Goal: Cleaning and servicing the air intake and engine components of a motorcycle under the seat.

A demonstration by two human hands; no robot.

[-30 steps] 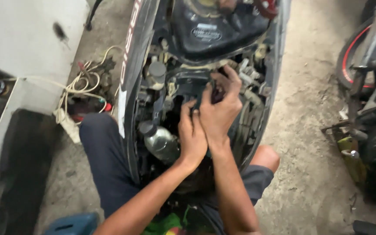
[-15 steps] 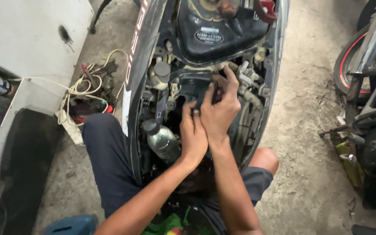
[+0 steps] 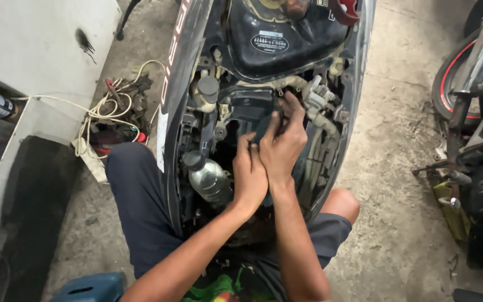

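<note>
A motorcycle with its bodywork open stands in front of me, its black frame panel [image 3: 181, 84] on the left and its black tank [image 3: 280, 39] at the top. My left hand [image 3: 249, 174] and my right hand [image 3: 282, 142] reach together into the engine bay. Their fingers press on a dark plastic part [image 3: 250, 109] below the tank. Whether either hand grips a small piece is hidden by the fingers. A silver cylinder with a black cap [image 3: 208, 178] sits just left of my left hand.
A tangle of white and red wires [image 3: 110, 114] lies on the concrete floor at the left, next to a white cabinet [image 3: 34, 50]. Another motorcycle with a red-rimmed wheel [image 3: 476, 112] stands at the right. A blue box [image 3: 90, 288] is at the bottom left.
Both hands stay in the same spot in the engine bay; the fingers have shifted slightly. The view has drifted a little.
</note>
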